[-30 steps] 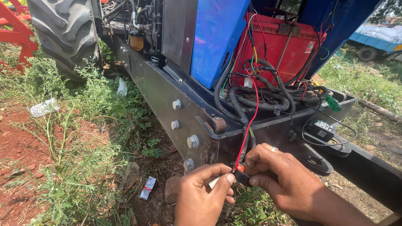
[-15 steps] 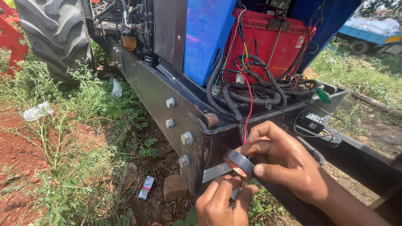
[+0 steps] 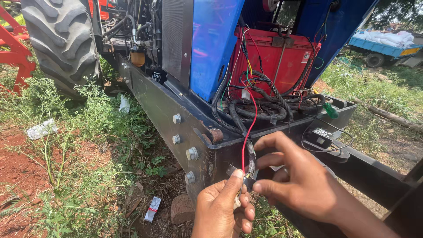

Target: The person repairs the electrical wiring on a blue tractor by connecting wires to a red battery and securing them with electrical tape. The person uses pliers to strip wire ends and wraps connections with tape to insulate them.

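red thin wire [image 3: 248, 132] pinched by both hands, left [image 3: 223, 210] and right [image 3: 296, 181], beside ribbed black hoses [image 3: 246, 112].

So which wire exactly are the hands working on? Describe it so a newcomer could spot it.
Start at the red box behind the tractor's blue panel. From the tangle of black ribbed hoses below it, one thin red wire drops over the dark steel frame to the left hand and right hand. It is the only bright red strand reaching them.

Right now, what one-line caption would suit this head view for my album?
Two hands, left and right, pinch a red wire end at a tractor frame, below a red battery.
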